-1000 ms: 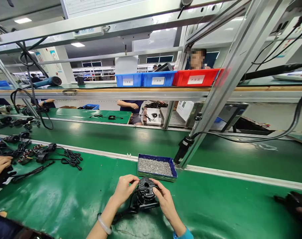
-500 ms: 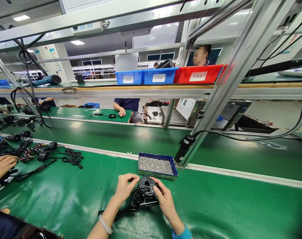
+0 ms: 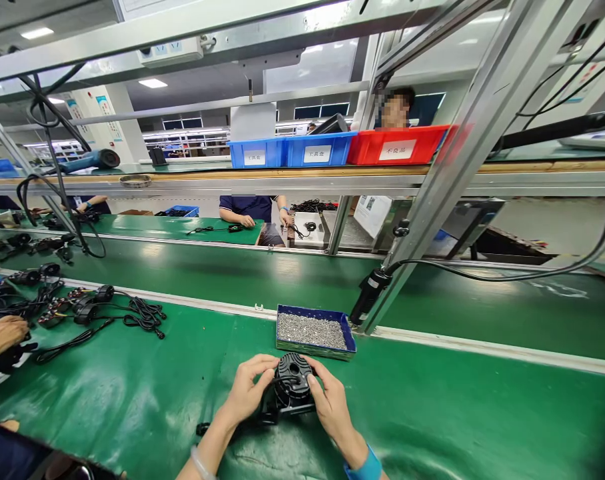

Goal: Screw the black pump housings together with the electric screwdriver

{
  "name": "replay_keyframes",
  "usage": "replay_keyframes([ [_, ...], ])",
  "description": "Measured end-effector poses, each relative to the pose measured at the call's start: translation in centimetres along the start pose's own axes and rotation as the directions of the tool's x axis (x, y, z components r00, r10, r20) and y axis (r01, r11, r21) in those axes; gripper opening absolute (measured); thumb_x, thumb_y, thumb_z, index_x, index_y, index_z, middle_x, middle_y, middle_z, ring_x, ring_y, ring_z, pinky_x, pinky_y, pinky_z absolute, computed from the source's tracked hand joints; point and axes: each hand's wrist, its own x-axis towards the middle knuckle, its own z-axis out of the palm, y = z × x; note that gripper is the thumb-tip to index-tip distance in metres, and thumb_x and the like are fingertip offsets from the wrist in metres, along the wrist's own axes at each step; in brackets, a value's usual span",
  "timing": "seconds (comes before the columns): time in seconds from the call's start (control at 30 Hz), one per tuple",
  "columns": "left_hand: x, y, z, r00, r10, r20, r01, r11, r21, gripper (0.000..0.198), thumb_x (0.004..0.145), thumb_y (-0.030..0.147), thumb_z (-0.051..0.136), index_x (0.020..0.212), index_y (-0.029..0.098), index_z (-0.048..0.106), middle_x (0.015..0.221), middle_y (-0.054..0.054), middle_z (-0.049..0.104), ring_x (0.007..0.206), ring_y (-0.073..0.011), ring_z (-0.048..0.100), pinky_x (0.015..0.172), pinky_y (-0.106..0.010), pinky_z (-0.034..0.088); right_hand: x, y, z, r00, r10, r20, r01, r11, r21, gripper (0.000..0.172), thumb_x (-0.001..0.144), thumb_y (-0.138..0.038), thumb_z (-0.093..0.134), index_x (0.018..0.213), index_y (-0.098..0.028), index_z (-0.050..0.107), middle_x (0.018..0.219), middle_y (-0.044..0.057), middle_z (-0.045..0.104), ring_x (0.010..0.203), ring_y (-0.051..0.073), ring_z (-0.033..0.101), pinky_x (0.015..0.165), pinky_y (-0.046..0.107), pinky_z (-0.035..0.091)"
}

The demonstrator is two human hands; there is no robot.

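Note:
A round black ribbed housing (image 3: 294, 377) with a centre hole rests on a flat black base in front of me. A black cable runs from it to the left, ending in a plug (image 3: 201, 429) near my left wrist. My left hand (image 3: 250, 387) grips the housing's left rim with thumb and fingers. On the opposite side my right hand (image 3: 331, 399) holds the right rim, its thumb pressed on the top edge. Just behind the housing stands a shallow blue tray (image 3: 352, 345) filled with small silver screws (image 3: 312, 332).
A black electric screwdriver (image 3: 370, 297) hangs by the slanted metal post (image 3: 417, 230). Black housings and coiled cables (image 3: 145, 313) lie at left, beside another person's hand (image 3: 5, 333). Blue bins (image 3: 320, 148) and a red bin (image 3: 400, 145) stand on the shelf.
My left hand's fingers have moved from a pinch at the rim to lying along the housing's left side. Across the bench, a person's hands have shifted apart.

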Motion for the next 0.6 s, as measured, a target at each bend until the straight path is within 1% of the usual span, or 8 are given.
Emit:
replay_keyframes([
  [0.17,-2.0,-0.7,0.5,0.993,0.059,0.102,-0.045,0.989,-0.142,0.088,0.084,0.082,0.031,0.143,0.020,0.051,0.143,-0.015,0.051,0.133,-0.0325,0.048,0.115,-0.047,0.036,0.1,-0.9,-0.5,0.998,-0.035,0.051,0.040,0.994,-0.099,0.044,0.096,-0.046,0.043,0.118,-0.018,0.068,0.115,0.013,0.072,0.106,0.028,0.067,0.094,0.042,0.054],
  [0.23,-2.6,-1.3,1.1,0.992,0.049,0.120,-0.033,0.992,-0.126,0.116,0.065,0.093,0.043,0.154,0.019,0.031,0.152,-0.018,0.039,0.140,-0.0385,0.038,0.119,-0.053,0.028,0.1,-1.3,-0.8,0.994,-0.017,0.104,0.028,0.994,-0.102,0.044,0.097,-0.046,0.041,0.118,-0.019,0.068,0.116,0.013,0.071,0.106,0.028,0.067,0.094,0.044,0.054],
  [0.3,-2.9,-2.0,1.9,0.995,0.023,0.094,-0.018,0.999,-0.051,0.136,0.052,0.087,0.067,0.158,0.021,0.013,0.156,-0.019,0.032,0.143,-0.0408,0.033,0.120,-0.056,0.024,0.4,-1.5,-1.3,0.985,-0.011,0.170,0.028,0.995,-0.098,0.042,0.098,-0.046,0.041,0.116,-0.021,0.070,0.115,0.013,0.071,0.106,0.028,0.066,0.096,0.045,0.053],
  [0.37,-2.9,-2.7,2.5,0.997,0.034,0.067,-0.035,0.999,0.021,0.131,0.054,0.072,0.081,0.157,0.027,0.014,0.155,-0.017,0.031,0.143,-0.0399,0.033,0.120,-0.058,0.025,1.5,-1.5,-2.5,0.994,-0.036,0.101,0.046,0.994,-0.103,0.043,0.098,-0.047,0.041,0.119,-0.021,0.067,0.119,0.014,0.068,0.110,0.029,0.063,0.096,0.046,0.052],
  [0.43,-2.5,-3.3,2.8,0.994,0.069,0.080,-0.074,0.996,0.053,0.109,0.062,0.060,0.083,0.152,0.032,0.029,0.152,-0.015,0.033,0.141,-0.0383,0.037,0.117,-0.057,0.030,3.9,-1.3,-4.5,0.976,-0.087,-0.201,0.055,0.986,-0.159,0.050,0.095,-0.050,0.044,0.132,-0.019,0.057,0.131,0.017,0.058,0.118,0.031,0.057,0.096,0.049,0.051],
  [0.5,-2.0,-3.4,2.9,0.988,0.113,0.101,-0.118,0.992,0.048,0.089,0.066,0.049,0.084,0.143,0.032,0.043,0.149,-0.014,0.034,0.137,-0.0369,0.042,0.114,-0.056,0.035,7.0,-0.9,-7.2,0.834,-0.138,-0.534,0.003,0.969,-0.246,0.067,0.091,-0.052,0.052,0.145,-0.014,0.040,0.141,0.021,0.045,0.126,0.033,0.048,0.100,0.052,0.047],
  [0.53,-1.8,-3.4,2.9,0.985,0.134,0.104,-0.139,0.990,0.037,0.082,0.067,0.042,0.083,0.139,0.031,0.047,0.147,-0.014,0.034,0.136,-0.0362,0.043,0.113,-0.056,0.036,8.6,-0.7,-8.6,0.796,-0.132,-0.591,-0.029,0.966,-0.256,0.076,0.088,-0.054,0.055,0.148,-0.012,0.033,0.143,0.023,0.042,0.129,0.034,0.045,0.102,0.054,0.045],
  [0.6,-1.4,-3.3,2.9,0.977,0.186,0.101,-0.186,0.983,-0.006,0.073,0.067,0.030,0.081,0.133,0.028,0.049,0.147,-0.015,0.034,0.137,-0.0357,0.042,0.112,-0.055,0.036,11.5,-0.3,-11.2,0.843,-0.098,-0.530,-0.038,0.970,-0.240,0.079,0.086,-0.056,0.055,0.147,-0.011,0.033,0.135,0.022,0.051,0.121,0.033,0.053,0.099,0.053,0.047],
])
